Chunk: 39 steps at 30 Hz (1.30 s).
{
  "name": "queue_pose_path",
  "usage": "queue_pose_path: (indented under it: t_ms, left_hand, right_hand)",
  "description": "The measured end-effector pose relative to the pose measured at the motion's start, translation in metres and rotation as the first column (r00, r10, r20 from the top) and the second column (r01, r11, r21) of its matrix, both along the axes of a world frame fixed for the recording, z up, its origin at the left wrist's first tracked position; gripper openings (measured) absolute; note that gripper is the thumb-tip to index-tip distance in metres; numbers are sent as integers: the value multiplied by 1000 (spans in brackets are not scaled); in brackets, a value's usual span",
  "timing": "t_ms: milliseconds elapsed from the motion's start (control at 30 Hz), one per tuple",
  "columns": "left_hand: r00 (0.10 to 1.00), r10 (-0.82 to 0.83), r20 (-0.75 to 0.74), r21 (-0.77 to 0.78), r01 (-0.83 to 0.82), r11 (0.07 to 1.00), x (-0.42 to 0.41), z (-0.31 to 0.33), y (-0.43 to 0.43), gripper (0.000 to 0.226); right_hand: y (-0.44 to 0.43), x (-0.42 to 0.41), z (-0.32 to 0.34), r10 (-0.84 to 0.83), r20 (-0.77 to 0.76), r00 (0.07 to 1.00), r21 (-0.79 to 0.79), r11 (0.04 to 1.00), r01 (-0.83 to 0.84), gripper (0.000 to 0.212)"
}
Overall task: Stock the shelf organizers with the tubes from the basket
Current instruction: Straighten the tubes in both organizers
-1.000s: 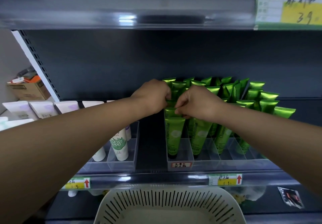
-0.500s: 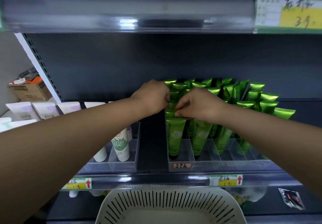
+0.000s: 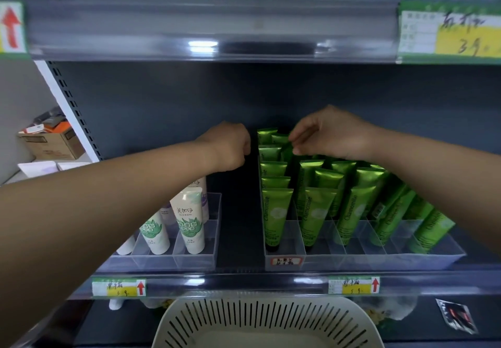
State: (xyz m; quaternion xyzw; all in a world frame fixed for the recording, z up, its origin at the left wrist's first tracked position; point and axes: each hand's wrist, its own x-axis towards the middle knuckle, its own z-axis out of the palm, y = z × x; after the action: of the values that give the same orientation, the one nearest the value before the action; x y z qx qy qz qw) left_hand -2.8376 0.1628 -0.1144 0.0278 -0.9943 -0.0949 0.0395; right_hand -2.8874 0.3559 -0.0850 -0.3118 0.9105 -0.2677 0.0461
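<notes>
The dark shelf [image 3: 238, 239] bears two clear organizers [image 3: 379, 262].

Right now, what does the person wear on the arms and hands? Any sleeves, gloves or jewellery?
Nothing worn shows. The left forearm and right forearm are bare to the picture's edge, no sleeve. The left hand and right hand have no glove; neither wrist carries a watch or band. Fingers are mostly hidden, so rings cannot be excluded.
</notes>
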Motion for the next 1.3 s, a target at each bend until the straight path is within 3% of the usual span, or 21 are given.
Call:
queue_pose_path:
  t_ms: [267,433,767,1067,1300]
  left_hand:
    - [994,-50,-94,28,53,998,-18,-3,2,36]
    - [993,-56,-102,59,62,996,-30,-5,4,33]
    - [998,-34,-55,111,40,993,-43,-5,10,7]
    - [998,-11,-63,99,17,995,-50,-8,14,11]
    - [996,15,-91,56,-10,998,-54,-10,14,13]
  right_hand:
    - [-7,-21,-11,65,-272,960,199,980,-10,30]
    - [-13,-31,-23,158,-319,934,271,960,-70,29]
    - [-18,-42,-28,271,-379,885,378,918,-120,16]
    - [-19,-43,-25,363,-326,873,382,895,-229,8]
    - [-27,-39,-23,319,-288,903,315,922,-225,9]
